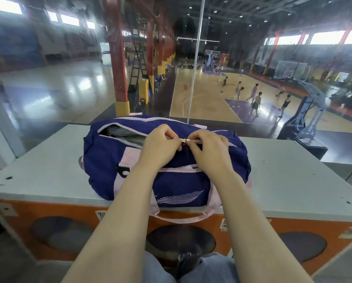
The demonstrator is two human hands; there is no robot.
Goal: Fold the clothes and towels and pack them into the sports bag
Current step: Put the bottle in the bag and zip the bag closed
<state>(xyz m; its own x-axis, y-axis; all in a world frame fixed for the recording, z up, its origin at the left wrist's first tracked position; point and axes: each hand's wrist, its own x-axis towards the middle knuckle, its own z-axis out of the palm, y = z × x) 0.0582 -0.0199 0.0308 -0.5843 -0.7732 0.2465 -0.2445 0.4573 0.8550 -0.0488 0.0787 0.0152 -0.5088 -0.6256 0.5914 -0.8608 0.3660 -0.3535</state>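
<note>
A navy sports bag [179, 182] with pale pink trim and straps lies on the grey tabletop [293, 176]. Its top zipper is shut on the right half and open on the left, where grey fabric [126, 133] shows inside. My left hand [158, 148] pinches the bag's zipper edge at the middle of the top. Facing it, my right hand [210, 150] pinches the small metal zipper pull [184, 140], fingertips almost touching the left ones. Both forearms reach across the bag's front panel.
A glass wall [193, 78] rises right behind the table, with a basketball court and several players far below. The table's orange front [69, 213] has dark round stools [180, 242] tucked under it. My knees in light jeans show at the bottom.
</note>
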